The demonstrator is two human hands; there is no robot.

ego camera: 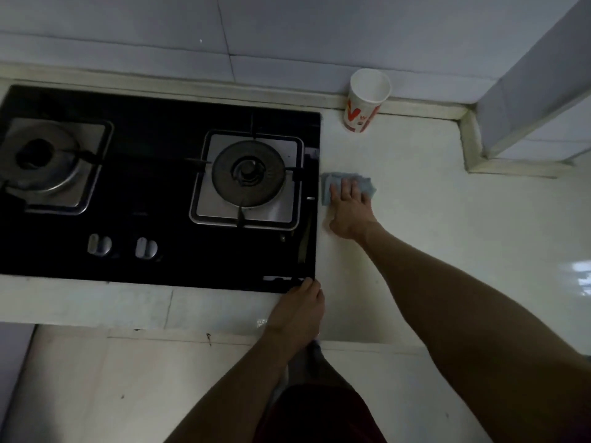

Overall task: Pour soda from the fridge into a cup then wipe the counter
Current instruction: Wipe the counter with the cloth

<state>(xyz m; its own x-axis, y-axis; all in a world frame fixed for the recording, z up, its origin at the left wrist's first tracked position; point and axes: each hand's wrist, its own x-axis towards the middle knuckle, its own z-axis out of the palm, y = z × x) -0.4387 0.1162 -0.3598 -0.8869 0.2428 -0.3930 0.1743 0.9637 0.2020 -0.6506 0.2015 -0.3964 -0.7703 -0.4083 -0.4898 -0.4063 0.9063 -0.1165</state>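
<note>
The cloth point(367, 184), a small blue-grey rag, lay bunched on the pale counter point(447, 238), touching the right edge of the black hob point(166, 225). We kept our right hand point(350, 209) flat on top of it, fingers straight and slightly spread, pressing down rather than gripping. At twelve o'clock from the cloth, well apart, the paper cup point(366, 102) stood upright against the back ledge, white with red print; we could not tell what it held. At seven o'clock from the cloth our left hand point(299, 310) rested on the counter's front strip, fingers loose and holding nothing, fingertips touching the hob's near right corner. At nine o'clock sat the right burner point(248, 172) under its pan support, and farther toward nine the left burner point(41, 155). Two knobs point(100, 245) lay along the hob's front. Pale tiles point(287, 33) covered the wall behind.
</note>
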